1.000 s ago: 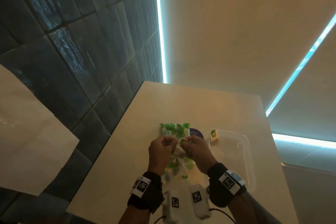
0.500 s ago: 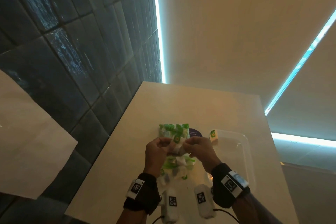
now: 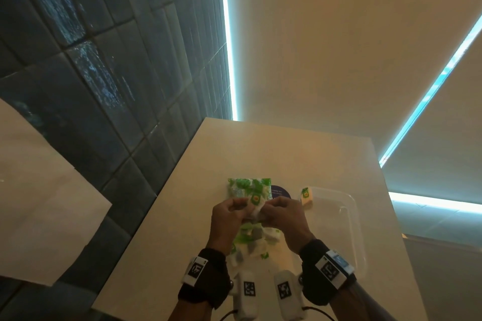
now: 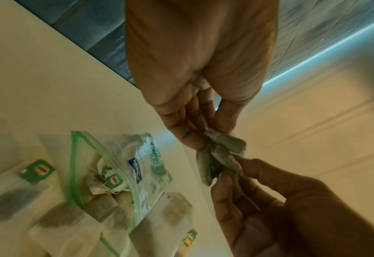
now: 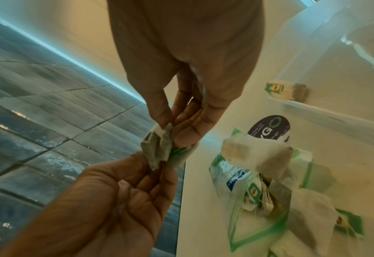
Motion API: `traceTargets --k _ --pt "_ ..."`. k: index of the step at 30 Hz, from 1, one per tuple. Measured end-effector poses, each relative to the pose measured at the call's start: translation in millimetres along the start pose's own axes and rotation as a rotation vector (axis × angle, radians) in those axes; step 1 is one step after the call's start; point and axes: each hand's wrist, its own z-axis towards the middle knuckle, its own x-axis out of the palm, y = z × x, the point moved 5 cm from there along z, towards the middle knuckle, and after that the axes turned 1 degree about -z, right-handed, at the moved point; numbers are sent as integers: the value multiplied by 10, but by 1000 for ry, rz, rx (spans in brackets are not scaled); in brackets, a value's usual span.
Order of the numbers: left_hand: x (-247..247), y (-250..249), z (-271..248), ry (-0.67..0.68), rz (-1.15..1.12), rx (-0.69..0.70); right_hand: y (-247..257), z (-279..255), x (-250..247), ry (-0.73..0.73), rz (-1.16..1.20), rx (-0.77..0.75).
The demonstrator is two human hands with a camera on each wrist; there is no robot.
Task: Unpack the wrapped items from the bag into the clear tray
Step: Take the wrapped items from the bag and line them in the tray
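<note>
Both hands meet above the table, raised over the bag and sharing one crumpled tea bag. The left hand has its fingers curled, thumb and fingertips pinching one end of the tea bag; in the left wrist view the pinch lies at the upper, folded end. The right hand likewise curls inward, thumb and forefinger nipping the opposite end, so that the paper is stretched between the two grips. A green tag shows just above the knuckles in the head view.

Beneath the hands lies the clear zip bag with a green seal strip, flat on the table and holding more tea bags and tags. Several loose wrapped tea bags are scattered on and beside it, towards the person. The clear tray stands just to the right of the bag; one wrapped tea bag rests at its far left corner, though whether it sits fully inside or against the rim cannot be told. A dark round sticker lies on the table between the bag and the tray. Dark tiles cover the wall to the left.
</note>
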Motion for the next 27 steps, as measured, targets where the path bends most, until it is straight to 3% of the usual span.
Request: traceTargets --k 3,9,14,16,18,21,27 --pt "-25 -30 1 -35 -20 16 12 -3 -3 46 62 24" --pt "15 -124 -55 37 -8 55 191 -17 47 147 -194 -125" --pt "52 -174 -113 74 -40 90 254 66 6 63 -124 -144" --pt "34 -105 -90 72 159 132 280 74 -10 72 -42 -107" --pt "120 -11 -128 178 430 168 300 64 -12 101 32 -65" --pt "290 95 -221 288 466 146 310 39 11 135 105 -32" --pt "255 46 -217 65 341 180 314 21 -50 143 210 -41"
